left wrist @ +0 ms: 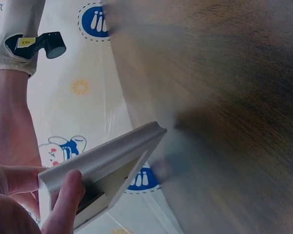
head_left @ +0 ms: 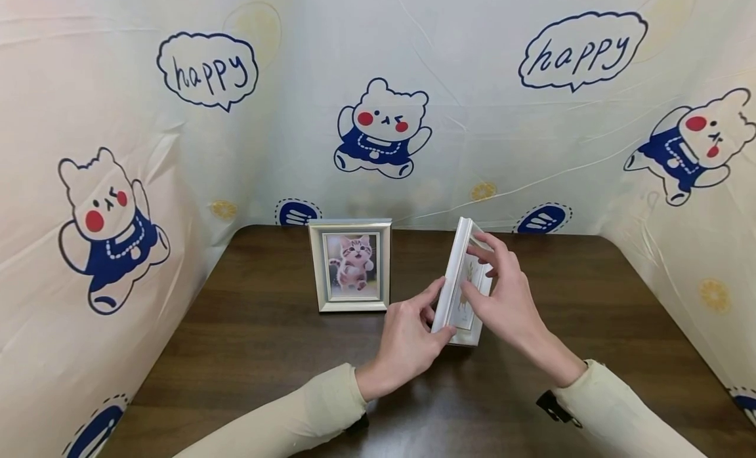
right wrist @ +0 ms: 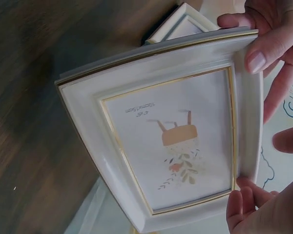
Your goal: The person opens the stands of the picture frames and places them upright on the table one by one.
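A white picture frame (head_left: 453, 268) with a thin gold inner line is held tilted, nearly edge-on in the head view. Behind its glass is a print of a plant in an orange pot (right wrist: 179, 134). My left hand (head_left: 410, 343) grips its lower left side, the thumb (right wrist: 257, 62) lying over the front border. At the frame's right side is my right hand (head_left: 516, 300), fingertips at the border and thumb apart from it in the right wrist view. To the left, a second, pale frame (head_left: 382, 268) with a kitten photo (head_left: 354, 266) stands upright on the table.
The dark wooden table (head_left: 254, 353) has rounded far corners. A pale cloth (head_left: 472, 64) with printed bears and the word "happy" hangs around its back and sides. Small black devices (head_left: 558, 409) sit at the wrists, near the cream sleeves.
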Action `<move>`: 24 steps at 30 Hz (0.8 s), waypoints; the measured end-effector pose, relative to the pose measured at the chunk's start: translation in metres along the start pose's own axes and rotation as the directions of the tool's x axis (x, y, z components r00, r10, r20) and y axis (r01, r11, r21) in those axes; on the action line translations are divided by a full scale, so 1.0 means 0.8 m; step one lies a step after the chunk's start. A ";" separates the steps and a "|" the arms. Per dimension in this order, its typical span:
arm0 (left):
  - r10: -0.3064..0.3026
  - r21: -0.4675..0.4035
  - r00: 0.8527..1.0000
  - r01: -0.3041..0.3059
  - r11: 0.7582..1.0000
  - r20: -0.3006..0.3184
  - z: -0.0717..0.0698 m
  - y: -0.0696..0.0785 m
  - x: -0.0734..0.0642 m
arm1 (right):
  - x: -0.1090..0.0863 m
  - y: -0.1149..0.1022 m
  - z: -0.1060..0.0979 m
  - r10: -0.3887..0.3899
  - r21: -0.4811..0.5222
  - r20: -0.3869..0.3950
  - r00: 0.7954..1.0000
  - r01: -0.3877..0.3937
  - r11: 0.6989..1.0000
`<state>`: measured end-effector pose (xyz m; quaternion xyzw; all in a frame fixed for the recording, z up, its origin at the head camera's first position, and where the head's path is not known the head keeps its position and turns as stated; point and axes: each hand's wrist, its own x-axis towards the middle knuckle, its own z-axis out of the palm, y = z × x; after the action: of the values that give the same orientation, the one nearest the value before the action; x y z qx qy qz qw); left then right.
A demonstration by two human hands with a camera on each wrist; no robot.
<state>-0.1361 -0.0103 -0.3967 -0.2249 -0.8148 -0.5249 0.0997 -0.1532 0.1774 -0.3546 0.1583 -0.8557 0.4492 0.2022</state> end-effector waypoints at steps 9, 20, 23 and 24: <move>-0.012 0.050 1.000 0.012 0.999 0.003 0.001 -0.001 0.001 | 0.006 -0.005 0.001 -0.003 0.019 -0.016 1.000 0.004 1.000; 0.016 0.082 1.000 -0.015 0.997 -0.004 0.001 -0.002 0.001 | 0.016 -0.013 0.000 0.048 0.000 -0.013 0.999 -0.048 0.999; 0.019 0.097 1.000 -0.019 0.995 -0.009 0.001 -0.003 0.000 | 0.019 -0.013 -0.001 0.070 -0.021 0.014 0.997 -0.070 0.997; 0.021 0.100 1.000 -0.020 0.995 -0.010 0.001 -0.003 -0.001 | 0.020 -0.013 -0.002 0.079 -0.029 0.025 0.997 -0.078 0.997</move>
<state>-0.1368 -0.0104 -0.3992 -0.2250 -0.8371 -0.4837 0.1210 -0.1621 0.1713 -0.3388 0.1275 -0.8701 0.4427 0.1754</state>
